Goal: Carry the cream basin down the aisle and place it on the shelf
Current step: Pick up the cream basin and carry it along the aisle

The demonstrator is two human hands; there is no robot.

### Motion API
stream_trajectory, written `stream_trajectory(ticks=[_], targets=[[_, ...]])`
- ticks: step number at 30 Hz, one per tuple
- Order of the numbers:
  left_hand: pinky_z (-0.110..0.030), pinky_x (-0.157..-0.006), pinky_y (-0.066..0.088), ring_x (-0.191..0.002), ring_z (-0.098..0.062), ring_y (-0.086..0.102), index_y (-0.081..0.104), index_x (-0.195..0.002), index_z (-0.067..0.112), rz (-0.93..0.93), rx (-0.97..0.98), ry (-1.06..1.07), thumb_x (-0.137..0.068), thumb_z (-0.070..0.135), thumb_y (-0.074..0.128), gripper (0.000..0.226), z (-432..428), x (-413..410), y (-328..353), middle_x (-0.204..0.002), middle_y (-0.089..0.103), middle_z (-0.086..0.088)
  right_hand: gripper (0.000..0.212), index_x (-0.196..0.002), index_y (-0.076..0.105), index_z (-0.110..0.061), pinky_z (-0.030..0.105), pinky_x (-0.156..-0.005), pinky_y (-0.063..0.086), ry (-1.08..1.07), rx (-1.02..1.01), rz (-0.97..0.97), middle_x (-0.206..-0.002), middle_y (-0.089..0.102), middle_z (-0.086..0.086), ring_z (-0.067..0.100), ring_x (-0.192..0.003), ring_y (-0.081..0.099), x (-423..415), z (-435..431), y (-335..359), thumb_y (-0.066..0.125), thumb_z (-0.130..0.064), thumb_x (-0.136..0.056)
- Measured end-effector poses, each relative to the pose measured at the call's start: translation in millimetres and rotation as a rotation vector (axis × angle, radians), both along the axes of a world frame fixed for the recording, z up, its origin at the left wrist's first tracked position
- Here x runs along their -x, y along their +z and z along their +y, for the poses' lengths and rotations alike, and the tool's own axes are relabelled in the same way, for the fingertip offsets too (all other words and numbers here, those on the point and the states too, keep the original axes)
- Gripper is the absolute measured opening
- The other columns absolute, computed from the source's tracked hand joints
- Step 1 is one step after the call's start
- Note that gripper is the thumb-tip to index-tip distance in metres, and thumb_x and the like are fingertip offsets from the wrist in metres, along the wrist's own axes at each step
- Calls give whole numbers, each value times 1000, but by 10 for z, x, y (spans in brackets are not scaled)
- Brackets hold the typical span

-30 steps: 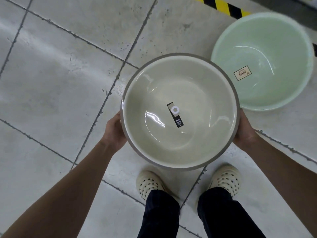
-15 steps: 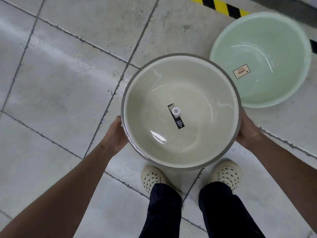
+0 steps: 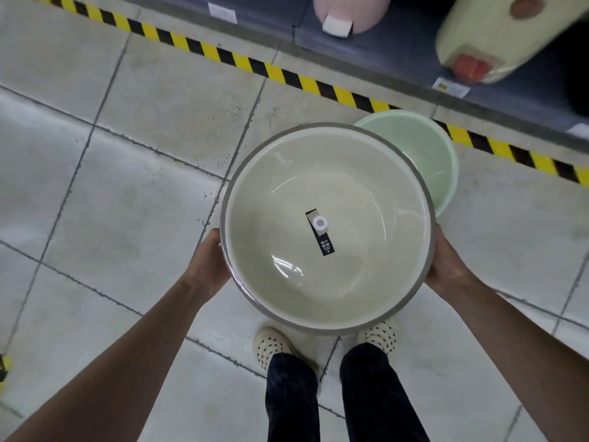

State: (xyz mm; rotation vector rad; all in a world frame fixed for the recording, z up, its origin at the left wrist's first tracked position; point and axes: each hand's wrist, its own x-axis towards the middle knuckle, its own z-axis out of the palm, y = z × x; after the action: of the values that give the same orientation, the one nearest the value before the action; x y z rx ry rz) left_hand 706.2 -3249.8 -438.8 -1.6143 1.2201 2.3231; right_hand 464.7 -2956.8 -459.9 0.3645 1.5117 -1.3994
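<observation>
I hold the cream basin (image 3: 357, 193) with a grey rim and a black label at its bottom, level in front of me above the floor. My left hand (image 3: 208, 266) grips its left rim and my right hand (image 3: 444, 266) grips its right rim. The fingers are hidden under the basin. The grey bottom shelf (image 3: 398, 49) runs along the top right of the view, beyond the basin.
A pale green basin (image 3: 436, 154) lies on the tiled floor, partly hidden behind the cream one. A yellow and black striped line (image 3: 255, 65) borders the shelf base. On the shelf stand a pink bin (image 3: 350, 11) and a cream bin (image 3: 497, 36). My feet (image 3: 274, 346) are below the basin.
The view has tilted up, bringing the shelf and bins into sight. The cream basin has risen and now overlaps the green basin. Both hands keep their grip.
</observation>
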Motion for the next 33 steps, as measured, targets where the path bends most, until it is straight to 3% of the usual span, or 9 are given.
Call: stream_trajectory(ticks=[3,9,13,16,20,25,29,31,33], targets=[[-38,-85,56,-87,-25,73,84,-80,19,2,-3,-10,-102,18,34,54,121,311,121,-86,79,-4,35,-98,81,-34,33,-76,63,-26,-22,-11,-105,80,-5,16,-97,76,265,149,236,47,-41,-105],[-49,-98,49,-95,-30,70,82,-92,18,54,15,-32,-103,25,34,50,283,917,83,-96,78,-8,40,-107,79,-29,54,-105,51,-114,-33,26,-117,78,3,33,-122,66,799,437,341,41,-43,-106],[-45,-93,49,-98,-31,67,81,-92,16,84,-6,-82,-102,25,35,48,300,1338,-174,-97,76,-9,52,-138,61,-10,65,-114,38,-205,-35,44,-146,58,20,43,-136,52,1061,581,111,41,-42,-103],[-51,-93,37,-105,-37,48,67,-104,10,10,27,-73,-92,30,48,30,176,1638,-505,-110,58,-19,53,-139,61,-13,67,-114,37,-271,-40,61,-147,57,19,43,-135,53,1242,659,-121,43,-45,-101],[-49,-84,31,-107,-29,31,49,-104,23,-6,-9,-94,-75,41,65,38,0,1946,-1105,-115,37,-6,57,-139,60,-13,69,-112,37,-279,-9,110,-147,58,19,42,-134,55,1403,721,-470,50,-49,-97],[-49,-92,38,-104,-37,36,55,-104,21,20,-42,-112,-73,42,73,41,53,2286,-1447,-102,44,-8,79,-127,70,-16,60,-109,46,-245,57,141,-147,56,22,41,-132,57,1521,756,-888,75,-63,-64],[-50,-95,37,-109,-34,45,62,-95,21,61,-50,-148,-80,41,60,25,125,2423,-1658,-97,52,-5,24,-120,65,-23,34,-80,63,-275,32,116,-106,80,-4,15,-95,77,1616,810,-1332,45,-28,-107],[-51,-102,42,-113,-35,56,73,-98,18,55,-28,-161,-92,40,48,33,196,2453,-1741,-105,65,-7,27,-113,62,-25,25,-67,63,-302,-8,75,-87,79,-13,7,-78,76,1641,843,-1564,36,-19,-111],[-49,-103,48,-114,-33,63,75,-105,17,60,-40,-159,-99,38,39,41,232,2471,-1853,-109,71,-8,26,-112,63,-25,26,-68,63,-286,-33,73,-90,79,-11,8,-79,76,1649,848,-1687,37,-20,-111]])
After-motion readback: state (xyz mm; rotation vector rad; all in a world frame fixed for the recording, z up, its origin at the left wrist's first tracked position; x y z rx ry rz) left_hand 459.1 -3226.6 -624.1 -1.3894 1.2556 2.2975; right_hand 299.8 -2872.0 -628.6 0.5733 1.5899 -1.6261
